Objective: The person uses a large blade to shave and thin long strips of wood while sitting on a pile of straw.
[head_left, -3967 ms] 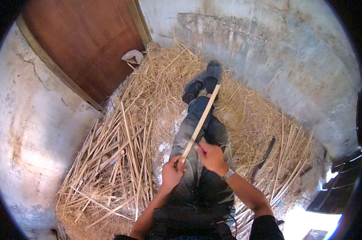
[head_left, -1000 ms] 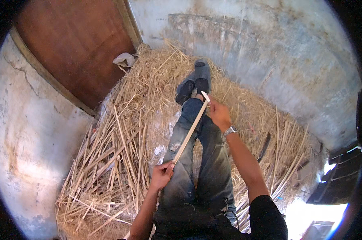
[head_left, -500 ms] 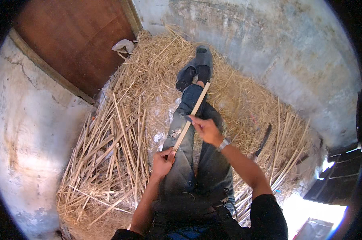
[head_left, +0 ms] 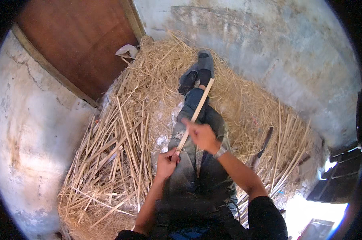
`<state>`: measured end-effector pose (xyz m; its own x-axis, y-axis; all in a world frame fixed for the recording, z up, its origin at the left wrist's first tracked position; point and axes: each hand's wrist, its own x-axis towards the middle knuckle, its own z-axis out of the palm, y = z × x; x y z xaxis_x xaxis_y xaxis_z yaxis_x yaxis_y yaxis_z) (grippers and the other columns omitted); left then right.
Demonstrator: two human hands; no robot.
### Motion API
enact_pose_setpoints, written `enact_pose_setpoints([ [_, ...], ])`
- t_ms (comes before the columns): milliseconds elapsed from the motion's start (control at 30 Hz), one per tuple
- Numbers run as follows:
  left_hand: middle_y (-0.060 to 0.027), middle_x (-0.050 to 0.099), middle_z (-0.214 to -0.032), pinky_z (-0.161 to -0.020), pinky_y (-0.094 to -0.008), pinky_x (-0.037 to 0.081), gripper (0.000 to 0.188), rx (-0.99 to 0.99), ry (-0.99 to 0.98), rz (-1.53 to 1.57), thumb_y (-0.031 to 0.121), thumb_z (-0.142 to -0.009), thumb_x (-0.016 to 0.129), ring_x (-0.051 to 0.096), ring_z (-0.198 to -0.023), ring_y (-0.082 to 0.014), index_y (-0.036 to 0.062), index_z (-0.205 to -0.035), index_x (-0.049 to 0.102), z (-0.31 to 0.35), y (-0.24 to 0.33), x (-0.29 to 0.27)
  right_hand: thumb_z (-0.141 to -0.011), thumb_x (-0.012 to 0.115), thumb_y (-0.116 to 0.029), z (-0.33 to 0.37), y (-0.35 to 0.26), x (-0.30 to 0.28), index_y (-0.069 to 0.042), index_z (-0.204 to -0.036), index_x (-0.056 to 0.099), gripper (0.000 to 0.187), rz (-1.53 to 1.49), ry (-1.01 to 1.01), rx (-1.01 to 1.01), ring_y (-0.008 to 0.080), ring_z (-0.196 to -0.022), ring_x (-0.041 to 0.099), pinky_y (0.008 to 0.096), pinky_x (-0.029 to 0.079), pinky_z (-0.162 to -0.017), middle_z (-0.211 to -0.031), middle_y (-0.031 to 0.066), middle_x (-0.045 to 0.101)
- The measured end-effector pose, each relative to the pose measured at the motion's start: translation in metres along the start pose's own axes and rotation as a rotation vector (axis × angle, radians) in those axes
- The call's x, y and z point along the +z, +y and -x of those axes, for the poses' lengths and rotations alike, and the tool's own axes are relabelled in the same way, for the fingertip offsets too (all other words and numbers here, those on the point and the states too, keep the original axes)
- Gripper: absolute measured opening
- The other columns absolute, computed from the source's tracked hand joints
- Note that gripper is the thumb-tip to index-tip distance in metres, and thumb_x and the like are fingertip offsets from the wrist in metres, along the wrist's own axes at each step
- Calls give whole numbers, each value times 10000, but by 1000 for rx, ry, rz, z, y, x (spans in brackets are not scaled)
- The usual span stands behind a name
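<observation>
A long, pale, flat strip that looks like split bamboo (head_left: 203,98) lies slantwise over my outstretched legs, its far end near my ankles. My left hand (head_left: 167,163) pinches the strip's near end above my thigh. Partway up the strip, my right hand (head_left: 203,136) is closed against it, with a metal-banded watch on the wrist. Motion smears its fingertips, so whatever they grip cannot be made out. My legs (head_left: 185,172), in worn dark trousers, are crossed at the ankles, with grey slippers (head_left: 205,60) on the feet.
Many loose strips (head_left: 121,140) are heaped at left, and more (head_left: 285,160) lie at right. Shavings (head_left: 157,60) cover the floor around my legs. A dark long-bladed knife (head_left: 265,142) rests at right. Stained walls (head_left: 269,36) and a brown door (head_left: 77,44) enclose the spot.
My right hand has shifted slightly toward me along the strip. A small dark piece seen at its fingertips before is now lost in blur. My left hand keeps its hold.
</observation>
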<state>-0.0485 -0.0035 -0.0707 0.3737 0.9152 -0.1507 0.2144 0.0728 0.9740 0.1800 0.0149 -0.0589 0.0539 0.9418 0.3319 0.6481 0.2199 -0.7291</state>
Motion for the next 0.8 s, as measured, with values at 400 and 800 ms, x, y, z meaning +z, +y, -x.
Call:
enact_pose_setpoints([
  [400, 32, 538, -642, -533, -226, 374, 276, -19, 77, 69, 118, -994, 608, 469, -588, -48, -95, -1156, 672, 4, 27, -3, -935, 604, -118, -39, -14, -39, -86, -1263, 658, 333, -32, -5, -292, 295, -640, 696, 360, 546, -577, -1087, 178, 679],
  [800, 2, 594, -671, -525, -221, 379, 269, 166, -2, 211, 113, -991, 623, 473, -579, -49, 1, -1231, 670, -7, 76, -11, -930, 634, -75, -15, -69, -53, -3, -1291, 610, 369, -257, 375, -158, 79, -544, 496, 261, 417, -507, -852, 53, 649],
])
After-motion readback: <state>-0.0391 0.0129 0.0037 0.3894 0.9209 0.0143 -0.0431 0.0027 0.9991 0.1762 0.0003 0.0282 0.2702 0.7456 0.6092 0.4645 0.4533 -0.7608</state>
